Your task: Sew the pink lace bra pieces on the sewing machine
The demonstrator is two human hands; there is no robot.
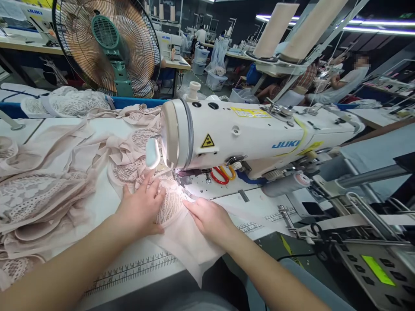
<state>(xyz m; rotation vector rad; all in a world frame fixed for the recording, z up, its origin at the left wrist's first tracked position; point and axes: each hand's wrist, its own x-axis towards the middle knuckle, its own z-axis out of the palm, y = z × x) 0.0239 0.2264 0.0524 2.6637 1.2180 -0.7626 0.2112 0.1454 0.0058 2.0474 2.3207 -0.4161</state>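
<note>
A white Juki sewing machine (259, 134) stands across the table, its needle area lit. Under the needle lies a beige lace and fabric piece (177, 218). My left hand (141, 207) lies flat on the lace, fingers spread, just left of the needle. My right hand (207, 218) presses on the plain fabric to the right of the seam, fingers stretched toward the presser foot (181, 181).
A heap of beige lace garments (48, 185) covers the table's left. A standing fan (106, 45) is behind it. Orange-handled scissors (222, 174) lie under the machine arm. A control panel (372, 268) sits at right. A person sits at far right.
</note>
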